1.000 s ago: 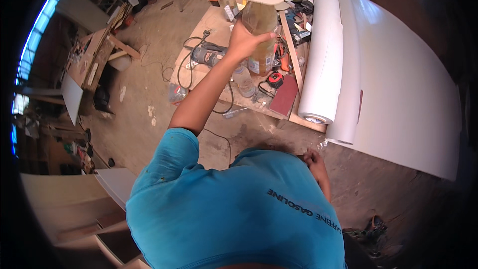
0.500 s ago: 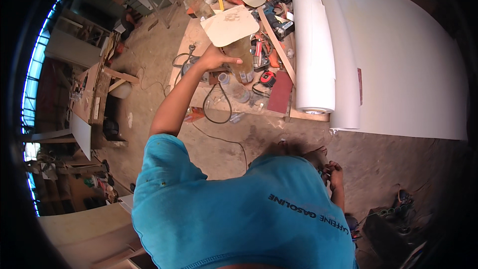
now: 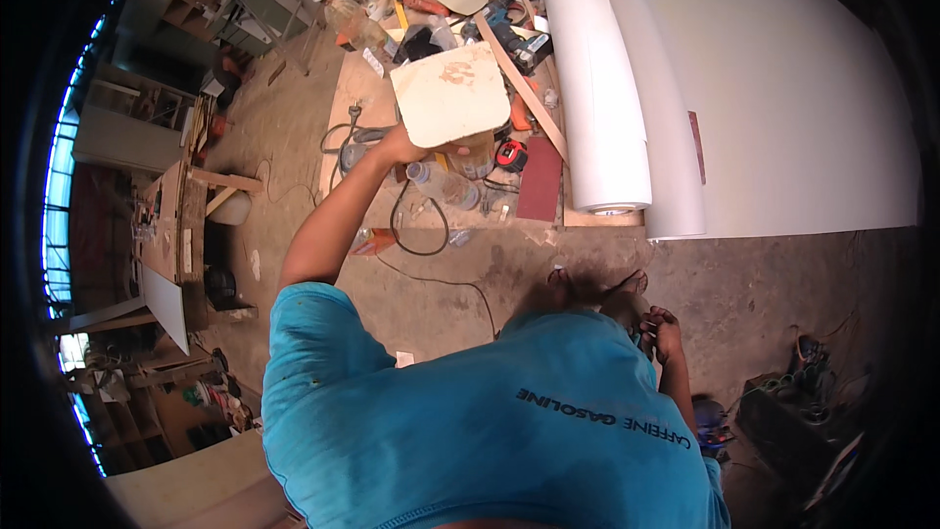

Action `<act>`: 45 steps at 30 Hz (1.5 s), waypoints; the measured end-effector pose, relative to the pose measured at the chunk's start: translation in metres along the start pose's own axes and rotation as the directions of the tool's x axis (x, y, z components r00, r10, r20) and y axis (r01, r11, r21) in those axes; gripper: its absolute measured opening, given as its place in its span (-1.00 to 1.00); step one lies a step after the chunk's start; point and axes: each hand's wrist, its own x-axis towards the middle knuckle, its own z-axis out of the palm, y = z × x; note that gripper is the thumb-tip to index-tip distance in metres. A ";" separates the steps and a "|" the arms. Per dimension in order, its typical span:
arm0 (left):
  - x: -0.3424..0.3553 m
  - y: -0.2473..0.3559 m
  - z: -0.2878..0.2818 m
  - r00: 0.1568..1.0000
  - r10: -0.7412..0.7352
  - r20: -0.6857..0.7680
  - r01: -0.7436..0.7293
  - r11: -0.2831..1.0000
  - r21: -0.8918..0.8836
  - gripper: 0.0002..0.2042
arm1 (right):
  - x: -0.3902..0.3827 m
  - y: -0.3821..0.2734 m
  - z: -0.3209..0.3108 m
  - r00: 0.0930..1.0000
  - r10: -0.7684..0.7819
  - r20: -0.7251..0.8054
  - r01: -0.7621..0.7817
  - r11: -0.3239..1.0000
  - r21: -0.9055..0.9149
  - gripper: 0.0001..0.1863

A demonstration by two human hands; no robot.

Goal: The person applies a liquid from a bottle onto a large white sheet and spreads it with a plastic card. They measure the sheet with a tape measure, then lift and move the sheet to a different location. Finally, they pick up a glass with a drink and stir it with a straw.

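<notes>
My left hand [image 3: 401,145] grips a clear container with amber liquid [image 3: 477,163] at the workbench, partly hidden under a cream square board [image 3: 448,93] with brown stains. A smaller clear plastic bottle [image 3: 446,188] lies beside it, near a red tape measure [image 3: 510,155], a dark red sheet [image 3: 539,181] and a looped black cord [image 3: 406,243]. My right hand [image 3: 661,333] is low beside my leg, fingers curled; whatever they hold, if anything, is too small to make out.
The bench [image 3: 343,88] is cluttered with power tools, offcuts and a wooden strip [image 3: 524,88]. Two white rolls [image 3: 602,108] lie along its right, beside a large white sheet [image 3: 793,108]. Another bench [image 3: 171,235] stands left. A person [image 3: 225,73] is in the far background.
My left hand, container and board have moved down and toward me, the board now covering more of the container. The view has shifted, showing more floor around my feet. My right hand remains low.
</notes>
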 end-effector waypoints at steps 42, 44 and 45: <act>-0.037 -0.084 -0.061 0.875 0.482 -0.046 -0.392 0.762 0.516 -0.38 | 0.081 -0.001 -0.110 0.987 -0.027 0.158 0.030 0.999 -0.022 -0.68; -0.024 -0.061 -0.057 0.998 0.020 0.058 -0.029 0.987 0.158 -0.46 | 0.062 -0.009 -0.125 0.999 -0.003 0.034 0.004 1.000 -0.022 -0.66; -0.038 -0.051 -0.057 0.996 -0.090 0.002 0.089 0.992 0.087 -0.46 | 0.057 -0.011 -0.133 0.999 0.009 0.039 -0.007 0.999 -0.050 -0.65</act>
